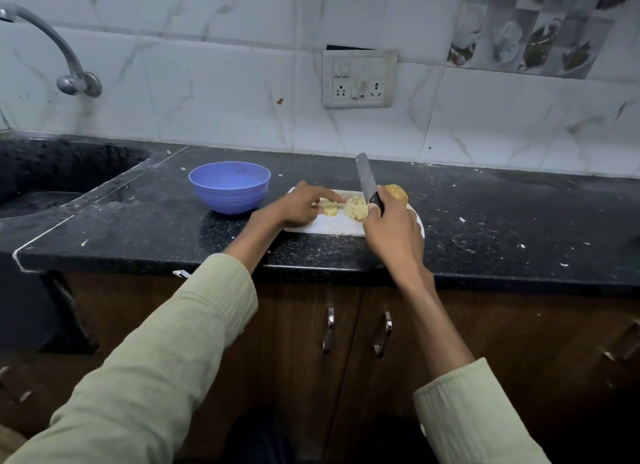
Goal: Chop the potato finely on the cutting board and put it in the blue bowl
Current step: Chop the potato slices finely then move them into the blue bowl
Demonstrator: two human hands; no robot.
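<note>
No readable text, label, brand, number or sign appears anywhere.

Right hand (393,231) grips knife (367,183); left hand (304,205) steadies potato strip (329,207).
</note>
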